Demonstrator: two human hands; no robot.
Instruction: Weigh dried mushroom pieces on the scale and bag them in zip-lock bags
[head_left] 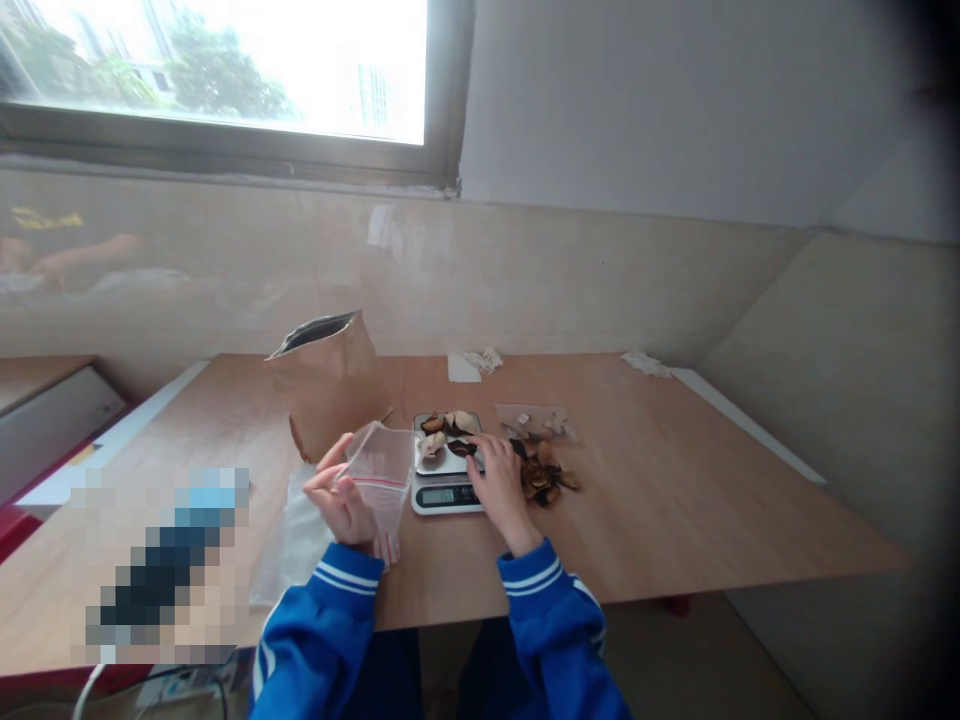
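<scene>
My left hand (341,500) is closed on the edge of a clear zip bag (381,465) with a red seal line, held tilted to the left of a digital kitchen scale (427,498). On the scale's plate lie pale dried pieces (460,422) and a dark dried slice (461,449). My right hand (500,488) reaches over the scale's right side, fingers stretched out and apart. Its fingertips are close to the dark slice; whether they touch it is unclear. Just right of that hand sits a pile of brown dried slices (544,475).
A brown paper pouch (330,385) stands with its top open at the back left. Behind the pile lies a filled clear packet (534,422). Clear plastic bags (289,540) lie beneath my left arm. Crumpled white paper (484,360) is near the wall, and a pixelated object (169,565) is at left.
</scene>
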